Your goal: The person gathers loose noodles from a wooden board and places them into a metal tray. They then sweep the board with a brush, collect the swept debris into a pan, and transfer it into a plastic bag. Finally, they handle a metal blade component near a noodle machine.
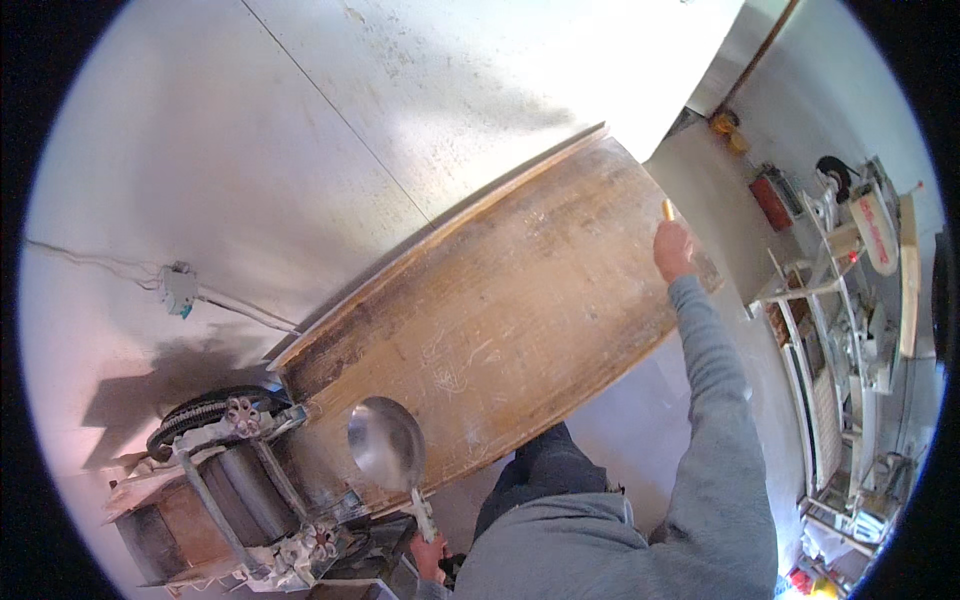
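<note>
My left hand [429,555], low in the view, is closed around the handle of a round steel pan or scoop [386,442]. Its shiny bowl is over the near left part of a long wooden worktable [517,300]. My right arm reaches out to the table's far right end. There my right hand [673,251] is closed on a small yellowish object [667,209], perhaps a wooden handle, whose end sticks out past the fist; the rest is hidden.
Against the table's left end stands a roller machine [251,495] with handwheels and a dark belt wheel [217,412]. A raised wooden ledge runs along the wall [337,150]. An electrical box [180,289] hangs there. To the right, a rack [817,292] carries tools and a belt-guarded machine [874,225].
</note>
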A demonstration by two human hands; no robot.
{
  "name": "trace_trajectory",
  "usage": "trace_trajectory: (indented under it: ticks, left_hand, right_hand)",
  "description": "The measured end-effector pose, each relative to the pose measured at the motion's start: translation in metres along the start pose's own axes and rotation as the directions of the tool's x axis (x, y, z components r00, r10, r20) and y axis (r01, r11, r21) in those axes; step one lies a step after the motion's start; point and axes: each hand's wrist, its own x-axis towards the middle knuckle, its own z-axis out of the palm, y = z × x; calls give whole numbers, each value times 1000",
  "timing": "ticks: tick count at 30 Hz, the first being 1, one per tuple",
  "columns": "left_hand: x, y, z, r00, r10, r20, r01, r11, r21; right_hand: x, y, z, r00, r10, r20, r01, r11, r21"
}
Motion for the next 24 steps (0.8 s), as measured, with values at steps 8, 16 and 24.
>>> trace_trajectory:
  ticks: [8, 16, 24]
  left_hand:
    - [21, -67, 11, 919, -392, 38, 392, 899, -195]
    - [-1, 31, 38, 941, -333, -59, 335, 942, 17]
    - [7, -30, 50, 962, -269, 48, 271, 918, -290]
  right_hand:
    - [-2, -232, 79, 866, -499, 40, 501, 863, -61]
    - [-254, -316, -68, 218, -969, 114, 676, 234, 699]
    - [36, -175, -8, 925, -334, -182, 353, 932, 83]
